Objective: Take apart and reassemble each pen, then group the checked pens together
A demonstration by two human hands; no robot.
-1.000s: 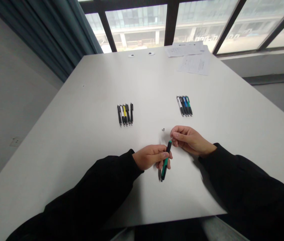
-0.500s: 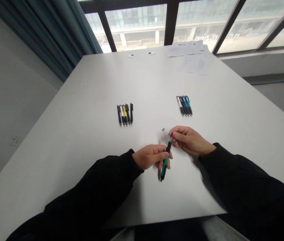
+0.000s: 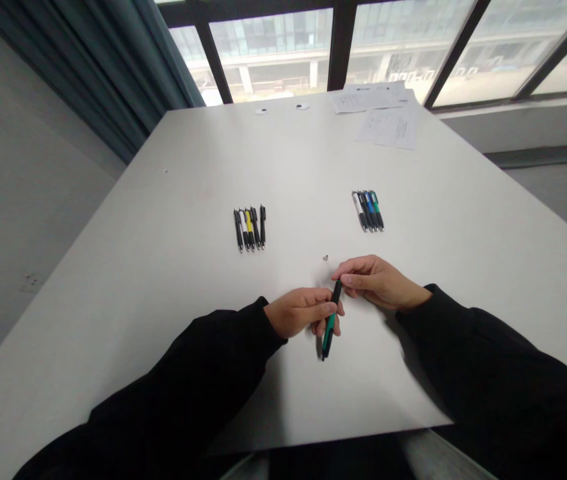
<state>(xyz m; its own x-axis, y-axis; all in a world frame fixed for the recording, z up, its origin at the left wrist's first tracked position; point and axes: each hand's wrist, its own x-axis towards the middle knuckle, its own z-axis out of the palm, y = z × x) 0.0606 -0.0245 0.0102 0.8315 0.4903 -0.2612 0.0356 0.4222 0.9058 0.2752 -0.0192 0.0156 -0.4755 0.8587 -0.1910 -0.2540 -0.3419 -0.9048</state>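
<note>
My left hand [image 3: 303, 312] grips a green and black pen [image 3: 331, 327] around its middle, tilted with the clicker end pointing down toward me. At the pen's upper, open end, my right hand [image 3: 371, 280] pinches thumb and forefinger together; the end of the refill they hold is hidden by the fingertips. A small metal pen tip [image 3: 326, 257] lies on the white table [image 3: 203, 167] just beyond my hands.
Left of centre lies a row of pens [image 3: 249, 229], black, white and yellow. Another row of pens [image 3: 368, 211] in white, blue and green lies at the right. Paper sheets [image 3: 386, 127] and two small white objects [image 3: 302, 107] are at the far edge, before the window.
My right hand has moved slightly down and toward the pen. The thin refill that showed between its fingers and the pen barrel has gone into the barrel. My left hand has stayed still.
</note>
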